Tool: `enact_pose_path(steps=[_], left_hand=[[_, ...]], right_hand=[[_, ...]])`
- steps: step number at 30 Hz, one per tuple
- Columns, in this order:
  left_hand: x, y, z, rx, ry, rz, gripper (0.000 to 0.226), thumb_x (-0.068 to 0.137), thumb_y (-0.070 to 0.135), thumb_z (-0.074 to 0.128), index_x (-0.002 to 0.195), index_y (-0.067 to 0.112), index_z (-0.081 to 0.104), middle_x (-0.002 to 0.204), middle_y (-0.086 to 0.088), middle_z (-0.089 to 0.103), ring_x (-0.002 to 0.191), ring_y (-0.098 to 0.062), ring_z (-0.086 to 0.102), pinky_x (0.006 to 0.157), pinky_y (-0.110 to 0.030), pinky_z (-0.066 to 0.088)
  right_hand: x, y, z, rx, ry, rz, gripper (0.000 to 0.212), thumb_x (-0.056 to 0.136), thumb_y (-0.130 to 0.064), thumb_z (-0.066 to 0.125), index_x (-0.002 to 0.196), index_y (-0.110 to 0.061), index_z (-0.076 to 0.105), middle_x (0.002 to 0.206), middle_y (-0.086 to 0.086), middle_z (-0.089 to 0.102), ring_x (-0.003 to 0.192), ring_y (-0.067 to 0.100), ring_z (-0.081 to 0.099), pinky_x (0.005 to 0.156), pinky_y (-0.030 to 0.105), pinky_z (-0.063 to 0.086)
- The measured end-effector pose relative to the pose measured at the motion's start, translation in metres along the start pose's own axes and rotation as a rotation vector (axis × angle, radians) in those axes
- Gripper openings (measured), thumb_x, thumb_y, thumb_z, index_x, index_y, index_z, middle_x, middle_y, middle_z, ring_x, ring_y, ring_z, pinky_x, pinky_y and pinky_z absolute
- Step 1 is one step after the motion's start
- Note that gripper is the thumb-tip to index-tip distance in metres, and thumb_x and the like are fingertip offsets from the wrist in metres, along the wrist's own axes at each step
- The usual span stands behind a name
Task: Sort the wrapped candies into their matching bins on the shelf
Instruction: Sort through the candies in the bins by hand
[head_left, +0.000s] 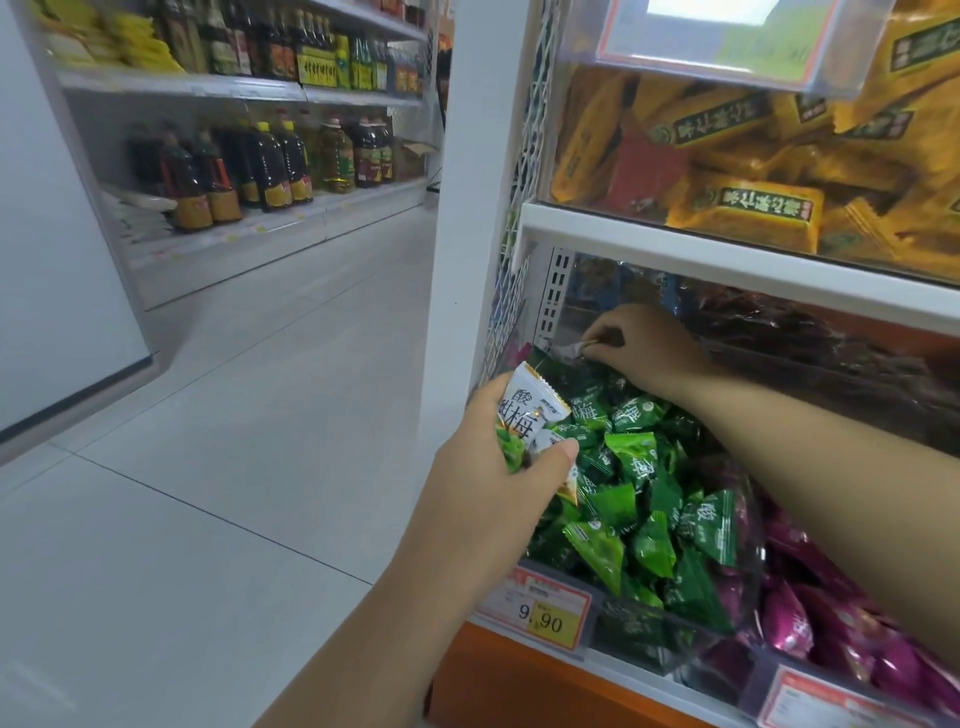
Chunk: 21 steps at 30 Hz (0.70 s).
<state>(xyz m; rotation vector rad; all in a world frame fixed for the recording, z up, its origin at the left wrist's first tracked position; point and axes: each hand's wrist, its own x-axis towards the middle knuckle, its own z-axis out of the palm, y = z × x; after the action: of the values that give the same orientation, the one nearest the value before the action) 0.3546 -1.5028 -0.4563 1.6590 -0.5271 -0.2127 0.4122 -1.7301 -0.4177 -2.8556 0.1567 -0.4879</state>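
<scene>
Silvery wrapper (569, 349) in right hand (644, 348) grip too small (print unreadable); purple candies (831, 613) cut off right.

Shop, grocery aisle. Upper left: long shelves (182, 85) stocked with rows of oil and sauce bottles (270, 166). Right side: clear-fronted bins (752, 571) heaped with green wrapped candies (639, 457), yellow packets (748, 208) above. Price tag (540, 610) reading 9.90 at bottom. Pale tiled floor (234, 389) between racks.

The end bin (639, 631) sits left of a second bin (756, 662), seemingly beneath a third bin (727, 171).
</scene>
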Motion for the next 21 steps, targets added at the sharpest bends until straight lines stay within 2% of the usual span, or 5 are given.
enact_pose_path(steps=[5, 9, 13, 15, 21], left_hand=[[-0.002, 0.009, 0.005, 0.044, 0.03, 0.026, 0.055, 0.086, 0.035, 0.064, 0.133, 0.045, 0.037, 0.093, 0.021, 0.066, 0.084, 0.002, 0.065, 0.085, -0.035, 0.055], [-0.014, 0.023, 0.018, 0.116, 0.017, 0.082, 0.059, 0.087, 0.037, 0.062, 0.138, 0.045, 0.033, 0.103, 0.022, 0.063, 0.087, 0.002, 0.064, 0.084, -0.031, 0.055], [-0.032, 0.039, 0.042, 0.151, -0.037, 0.143, 0.057, 0.088, 0.035, 0.062, 0.136, 0.044, 0.034, 0.098, 0.025, 0.062, 0.081, 0.011, 0.059, 0.065, -0.006, 0.046], [-0.04, 0.049, 0.059, 0.159, -0.08, 0.176, 0.061, 0.088, 0.034, 0.062, 0.139, 0.043, 0.031, 0.101, 0.026, 0.06, 0.085, 0.016, 0.056, 0.065, -0.002, 0.043], [-0.052, 0.069, 0.127, 0.216, -0.207, 0.279, 0.064, 0.088, 0.034, 0.063, 0.142, 0.038, 0.029, 0.093, 0.03, 0.055, 0.084, 0.017, 0.053, 0.066, 0.0, 0.041]], right_hand=[[-0.045, -0.013, -0.026, 0.089, 0.12, 0.022, 0.011, 0.085, -0.023, 0.067, 0.094, -0.016, 0.071, 0.093, -0.001, 0.066, 0.083, 0.011, 0.058, 0.073, 0.021, 0.04], [-0.108, -0.014, -0.052, 0.17, 0.234, -0.009, 0.012, 0.083, -0.024, 0.071, 0.093, -0.019, 0.073, 0.087, -0.009, 0.067, 0.074, -0.007, 0.055, 0.069, 0.001, 0.036], [-0.169, -0.002, -0.08, 0.215, 0.329, -0.012, 0.012, 0.081, -0.019, 0.071, 0.091, -0.023, 0.07, 0.088, -0.014, 0.063, 0.083, -0.006, 0.056, 0.075, 0.007, 0.04], [-0.196, 0.01, -0.091, 0.212, 0.366, 0.021, 0.014, 0.081, -0.018, 0.071, 0.091, -0.027, 0.068, 0.091, -0.015, 0.063, 0.086, -0.004, 0.057, 0.077, 0.006, 0.04], [-0.256, 0.05, -0.11, 0.247, 0.466, 0.22, 0.011, 0.084, -0.021, 0.069, 0.094, -0.026, 0.068, 0.079, -0.025, 0.06, 0.07, -0.009, 0.055, 0.061, 0.004, 0.037]])
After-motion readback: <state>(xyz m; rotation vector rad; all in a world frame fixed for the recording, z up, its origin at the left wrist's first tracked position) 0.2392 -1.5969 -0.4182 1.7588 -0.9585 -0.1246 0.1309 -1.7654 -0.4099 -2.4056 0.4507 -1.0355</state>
